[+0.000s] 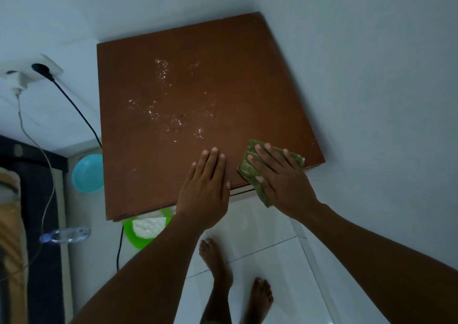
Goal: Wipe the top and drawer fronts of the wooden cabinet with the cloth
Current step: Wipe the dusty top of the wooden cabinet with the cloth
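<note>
"What's the room like?"

"White walls and a pale tiled floor. At the far left is a wall socket point(42, 69), then a blue bowl point(86, 172) and a plastic bottle point(65, 234) on the floor."

"And the cabinet?"

"The cabinet top point(173, 88) is brown, with white specks point(173, 115) mid-surface. The left hand point(205, 187) lies flat at the near edge, fingers straight, holding nothing. Just right of it, the right hand point(280, 177) presses the green cloth point(250, 148) (folded, it seems) onto the near right corner, fingers spread flat."
</note>
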`<state>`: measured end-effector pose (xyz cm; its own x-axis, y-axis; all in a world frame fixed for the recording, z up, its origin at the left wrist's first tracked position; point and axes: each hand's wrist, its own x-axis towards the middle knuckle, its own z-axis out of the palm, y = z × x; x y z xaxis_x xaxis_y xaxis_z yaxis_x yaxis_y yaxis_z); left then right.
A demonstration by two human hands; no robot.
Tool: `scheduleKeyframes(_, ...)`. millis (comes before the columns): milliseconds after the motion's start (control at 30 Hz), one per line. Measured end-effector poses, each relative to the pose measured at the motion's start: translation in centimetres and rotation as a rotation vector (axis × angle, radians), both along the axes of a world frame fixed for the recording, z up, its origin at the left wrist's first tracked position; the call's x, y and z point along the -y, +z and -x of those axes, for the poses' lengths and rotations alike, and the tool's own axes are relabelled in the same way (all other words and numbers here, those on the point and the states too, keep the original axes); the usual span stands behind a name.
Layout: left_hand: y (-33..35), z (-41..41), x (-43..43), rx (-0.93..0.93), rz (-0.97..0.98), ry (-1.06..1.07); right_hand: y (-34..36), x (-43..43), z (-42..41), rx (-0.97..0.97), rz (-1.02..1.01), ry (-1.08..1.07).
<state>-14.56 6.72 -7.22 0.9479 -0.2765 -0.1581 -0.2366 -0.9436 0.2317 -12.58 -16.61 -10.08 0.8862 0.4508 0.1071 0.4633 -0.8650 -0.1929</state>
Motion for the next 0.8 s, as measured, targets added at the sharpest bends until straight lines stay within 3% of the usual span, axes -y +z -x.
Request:
scheduleKeyframes(433,0.7,-0.5,0.2,-0.064,-0.012,-0.013,0.6,1.2,2.1,0.037,-0.258,-0.002)
scheduleKeyframes(600,1.7,-4.2,-0.3,-0.065,-0.054,-0.080,3.0,1.0,-4.6,0.121,-0.316,-0.117)
scheduleKeyframes(800,2.5,-11.0,-0.4,-0.073,-0.087,-0.113,4.6,-1.6,-16.3,0.061,-0.180,-0.077)
